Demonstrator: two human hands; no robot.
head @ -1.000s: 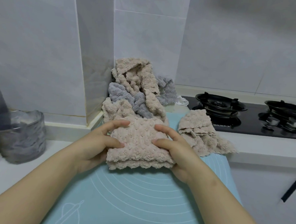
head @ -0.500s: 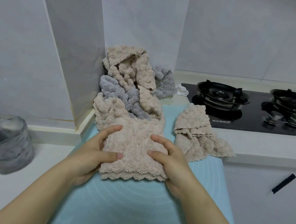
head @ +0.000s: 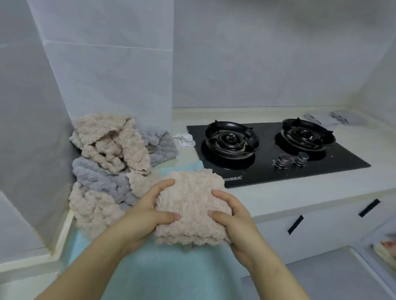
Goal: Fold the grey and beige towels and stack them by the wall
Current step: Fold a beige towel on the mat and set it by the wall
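- Head view: left hand (head: 143, 218) and right hand (head: 236, 223) grip the folded beige towel (head: 193, 207) by its sides, fingers curled round it, at the teal mat's (head: 162, 281) far right.
- White counter (head: 304, 196): unfolded towel pile (head: 109, 168) far left against the tiled wall (head: 105, 64); black gas hob (head: 272, 153) far right.

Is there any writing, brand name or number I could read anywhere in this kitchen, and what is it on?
White print near the front edge of the black hob: too small and blurred to read.
No other writing shows: none on the folded beige towel, the blue mat or the cabinet fronts.
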